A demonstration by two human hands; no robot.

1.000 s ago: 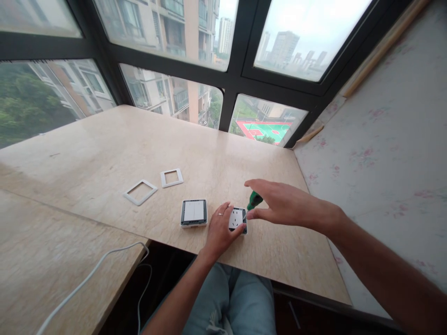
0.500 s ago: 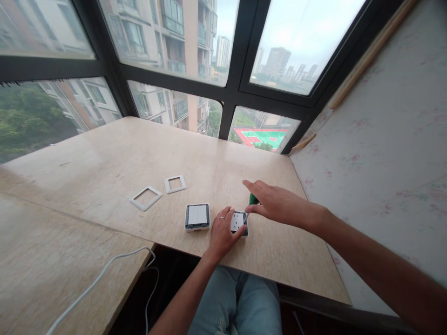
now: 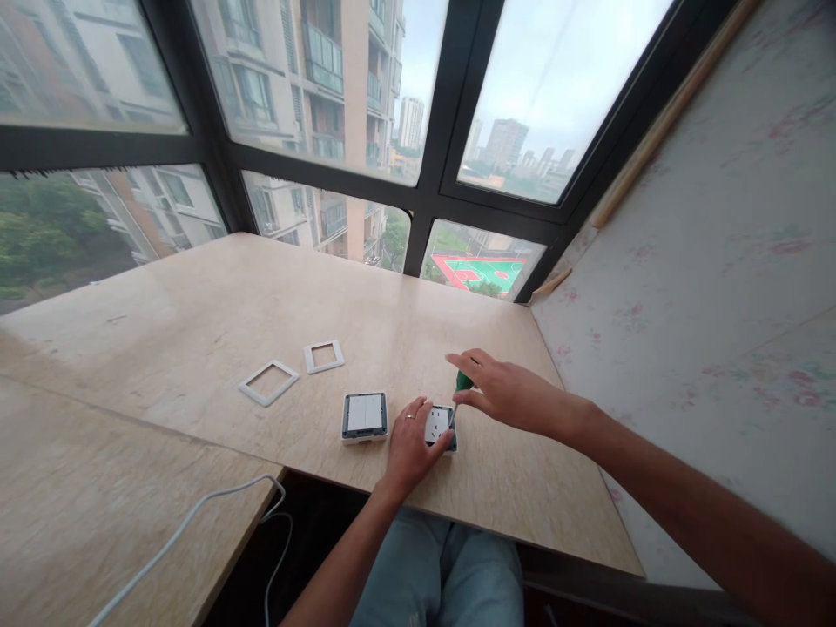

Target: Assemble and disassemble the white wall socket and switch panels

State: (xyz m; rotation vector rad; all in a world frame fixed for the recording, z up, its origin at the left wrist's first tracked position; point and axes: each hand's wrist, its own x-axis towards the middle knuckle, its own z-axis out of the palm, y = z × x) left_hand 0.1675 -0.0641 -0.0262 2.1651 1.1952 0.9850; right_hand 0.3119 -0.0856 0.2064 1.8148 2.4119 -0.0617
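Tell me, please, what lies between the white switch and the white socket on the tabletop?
In the head view, the left hand lies between them, gripping the white socket; a narrow bare strip of tabletop shows beside the white switch.

The left grip [image 3: 408,446] hides part of the socket [image 3: 437,423], the right grip [image 3: 495,387] much of the screwdriver [image 3: 463,381].

Light blue trousers [image 3: 400,562]; bare forearms [image 3: 666,479], bare hands [image 3: 408,449]; slim shiny ring [image 3: 410,416] on left one
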